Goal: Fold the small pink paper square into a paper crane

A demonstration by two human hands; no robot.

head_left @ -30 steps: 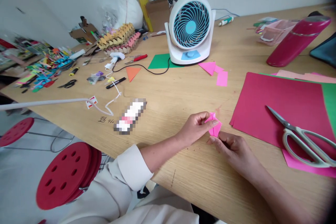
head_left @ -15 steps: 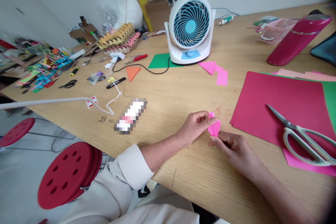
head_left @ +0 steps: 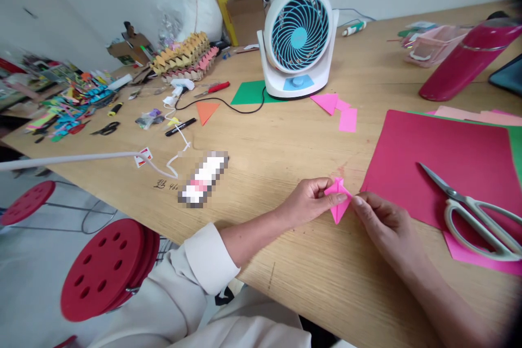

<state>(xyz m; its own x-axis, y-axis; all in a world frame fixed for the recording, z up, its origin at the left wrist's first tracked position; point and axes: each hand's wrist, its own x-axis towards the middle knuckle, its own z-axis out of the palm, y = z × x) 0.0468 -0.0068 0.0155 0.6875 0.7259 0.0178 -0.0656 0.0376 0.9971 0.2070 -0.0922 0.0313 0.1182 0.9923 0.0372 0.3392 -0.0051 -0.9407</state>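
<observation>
A small piece of folded pink paper (head_left: 337, 213), kite-shaped with a crease down its middle, is held just above the wooden table. My left hand (head_left: 312, 198) pinches it from the left, thumb across its front. With thumb and fingertips closed, my right hand (head_left: 381, 223) grips the paper's right corner. To the right, scissors with pale handles (head_left: 468, 204) lie on dark red paper sheets (head_left: 432, 147). Beyond my hands are cut pink paper pieces (head_left: 326, 103).
A white fan (head_left: 299, 38) stands at the back. A magenta bottle (head_left: 468, 62) and a pink basket (head_left: 436, 46) are at the back right. Left of my hands lies a phone with a blurred screen (head_left: 204, 179), near a black marker (head_left: 180, 127). Red stools (head_left: 101, 272) stand beside the table.
My right hand has moved from the paper's lower tip up to its right corner. The folded paper now shows more of its kite shape. My left hand still pinches it.
</observation>
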